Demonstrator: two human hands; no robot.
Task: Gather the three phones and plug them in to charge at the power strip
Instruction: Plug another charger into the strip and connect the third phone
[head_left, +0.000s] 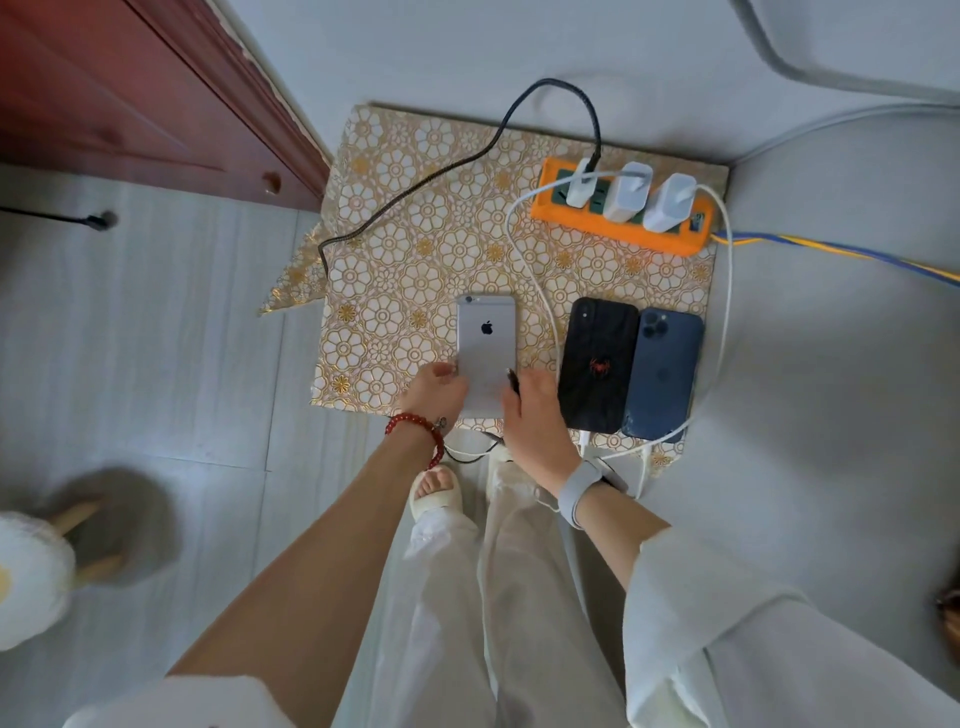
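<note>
A silver phone (487, 343) lies face down on a gold-flowered mat (415, 249). My left hand (434, 392) grips its lower left edge. My right hand (532, 415) rests at its lower right corner, pinching the dark end of the black cable (511, 376). To the right lie a black phone (597, 364) and a blue phone (662, 371), side by side, each with a white cable (724, 322) running to its bottom end. An orange power strip (618, 221) at the mat's far right holds three white chargers (631, 192).
The black braided cable (415, 192) loops from the leftmost charger across the mat and off its left edge. A red-brown wooden door (130, 93) stands at the far left. A blue-yellow cord (831, 254) leads right from the strip. My slippered foot (436, 493) stands before the mat.
</note>
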